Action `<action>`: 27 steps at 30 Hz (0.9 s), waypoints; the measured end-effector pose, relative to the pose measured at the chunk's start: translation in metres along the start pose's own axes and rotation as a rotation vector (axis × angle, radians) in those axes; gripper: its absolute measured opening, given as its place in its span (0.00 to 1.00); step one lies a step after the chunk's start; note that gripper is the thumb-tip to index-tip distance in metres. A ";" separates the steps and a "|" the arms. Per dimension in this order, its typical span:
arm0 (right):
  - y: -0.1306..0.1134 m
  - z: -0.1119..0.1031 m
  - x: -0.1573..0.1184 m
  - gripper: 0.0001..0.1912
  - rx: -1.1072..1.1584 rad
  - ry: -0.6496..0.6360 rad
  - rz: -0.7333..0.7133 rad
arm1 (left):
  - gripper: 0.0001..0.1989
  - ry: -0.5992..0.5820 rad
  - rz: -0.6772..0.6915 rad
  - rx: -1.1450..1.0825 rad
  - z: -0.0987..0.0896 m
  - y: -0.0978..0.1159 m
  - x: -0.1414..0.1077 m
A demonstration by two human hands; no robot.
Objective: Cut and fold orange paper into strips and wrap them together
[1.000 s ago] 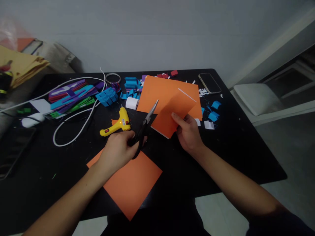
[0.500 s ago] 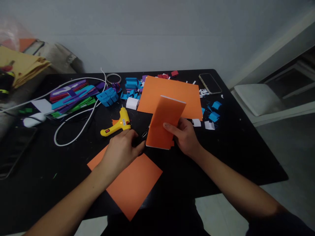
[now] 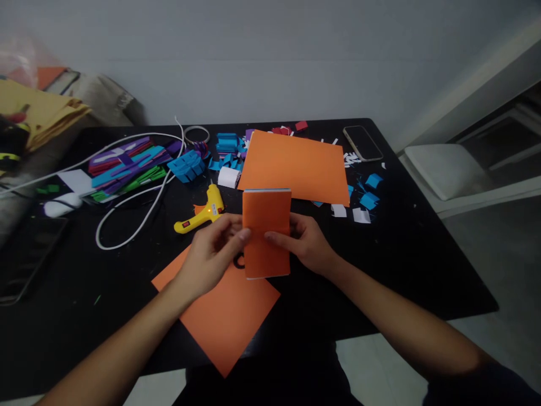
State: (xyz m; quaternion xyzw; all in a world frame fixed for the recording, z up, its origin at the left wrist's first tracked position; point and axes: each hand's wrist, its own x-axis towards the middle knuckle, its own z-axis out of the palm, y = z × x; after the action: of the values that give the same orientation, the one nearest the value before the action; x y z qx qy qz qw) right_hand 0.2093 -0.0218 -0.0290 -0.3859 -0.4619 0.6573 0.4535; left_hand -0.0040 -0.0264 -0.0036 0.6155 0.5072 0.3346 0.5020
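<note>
Dark right sleeve (image 3: 477, 383), bare left hand (image 3: 206, 256), bare right hand (image 3: 313, 246) — black clothing (image 3: 270, 383) below

Dim, flat light; wall (image 3: 270, 62) murky; frame edges stretched, soft.

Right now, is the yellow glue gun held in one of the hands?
No, the yellow glue gun lies on the black table, while left hand and right hand hold the upright orange paper.

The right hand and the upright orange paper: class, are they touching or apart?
Touching. The head view shows the right hand gripping the upright orange paper, its thumb across the front face.
</note>
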 end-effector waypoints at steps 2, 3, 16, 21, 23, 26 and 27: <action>0.001 0.001 -0.001 0.17 0.010 -0.030 0.020 | 0.14 -0.036 -0.038 -0.118 0.004 -0.004 0.001; 0.001 0.002 -0.001 0.18 0.014 -0.035 0.032 | 0.14 -0.037 -0.043 -0.152 0.006 -0.006 0.002; 0.005 0.003 -0.002 0.11 -0.185 0.235 -0.329 | 0.18 0.125 -0.001 -0.207 0.009 0.001 0.003; 0.003 0.007 -0.011 0.08 -0.422 0.206 -0.537 | 0.14 0.136 0.025 -0.101 0.007 -0.002 -0.002; 0.001 0.007 -0.013 0.09 -0.497 0.193 -0.646 | 0.12 0.147 0.030 -0.070 0.008 -0.002 -0.004; -0.001 0.008 -0.015 0.11 -0.575 0.206 -0.766 | 0.10 0.167 0.025 -0.021 0.010 -0.001 -0.006; -0.001 0.008 -0.015 0.12 -0.575 0.213 -0.780 | 0.10 0.183 0.025 -0.011 0.011 -0.001 -0.007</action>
State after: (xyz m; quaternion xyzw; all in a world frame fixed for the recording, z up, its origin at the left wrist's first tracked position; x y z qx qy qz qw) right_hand 0.2067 -0.0384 -0.0247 -0.3588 -0.6855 0.2415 0.5857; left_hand 0.0036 -0.0358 -0.0072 0.5858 0.5416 0.3985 0.4525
